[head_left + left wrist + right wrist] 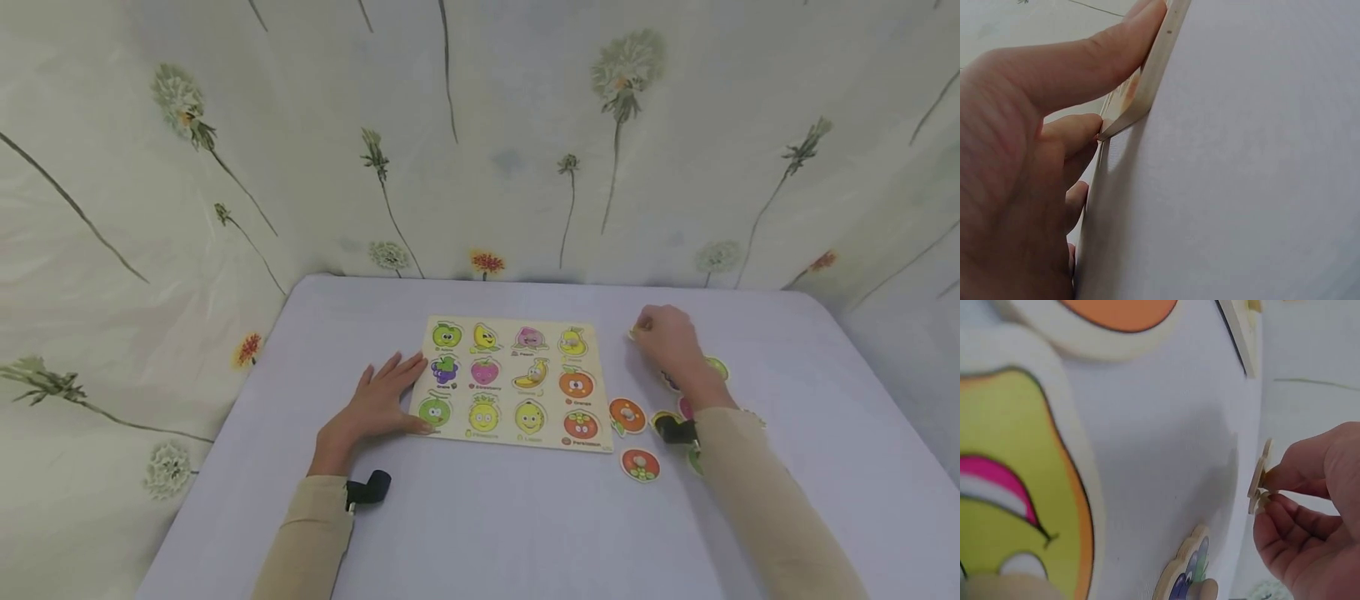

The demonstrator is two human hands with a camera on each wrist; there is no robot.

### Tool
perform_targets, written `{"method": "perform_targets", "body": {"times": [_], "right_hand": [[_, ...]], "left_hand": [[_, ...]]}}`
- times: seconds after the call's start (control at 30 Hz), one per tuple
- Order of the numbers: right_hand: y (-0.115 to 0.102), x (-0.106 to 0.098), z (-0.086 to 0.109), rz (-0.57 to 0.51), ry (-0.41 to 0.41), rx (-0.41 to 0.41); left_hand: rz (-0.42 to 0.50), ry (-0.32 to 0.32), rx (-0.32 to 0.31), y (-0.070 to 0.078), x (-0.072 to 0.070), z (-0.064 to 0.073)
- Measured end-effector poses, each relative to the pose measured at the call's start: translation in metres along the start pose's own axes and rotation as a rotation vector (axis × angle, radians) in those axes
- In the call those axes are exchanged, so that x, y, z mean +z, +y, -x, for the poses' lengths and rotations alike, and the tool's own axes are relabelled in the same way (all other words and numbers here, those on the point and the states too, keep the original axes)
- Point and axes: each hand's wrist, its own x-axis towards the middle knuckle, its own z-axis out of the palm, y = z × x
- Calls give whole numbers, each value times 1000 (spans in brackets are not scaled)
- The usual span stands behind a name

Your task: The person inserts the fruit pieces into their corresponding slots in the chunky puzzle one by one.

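Note:
A wooden fruit puzzle board (468, 354) lies on the table, its fruit pictures in rows. My left hand (386, 400) rests at its near left corner, fingers spread along the left edge and thumb on the front edge. In the left wrist view, the thumb (1097, 62) lies over the board's rim. Right of the board, my right hand (670, 337) pinches a small wooden puzzle piece (1260, 472) by its knob. That piece shows edge-on in the right wrist view, held above the table, its picture hidden. Knobbed pear (573, 342) and banana (532, 373) pieces sit in the board.
Loose knobbed pieces lie right of the board, among them an orange piece (627, 415) and a red persimmon piece (641, 465). Several more, including a grape piece (1188, 575), lie partly under the right forearm. Behind the table hangs a flower-printed cloth (510, 167).

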Motion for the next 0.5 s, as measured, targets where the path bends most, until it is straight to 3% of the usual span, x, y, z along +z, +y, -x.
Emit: {"method": "perform_targets", "body": {"times": [0.37,0.5], "right_hand": [[-17,6,-3,3,-81,-17],[-24,9,-5,21,-75,-54]], "left_hand": [[-13,6,-1,-2,3,-2],[-11,10,0,-1,1,-1]]}}
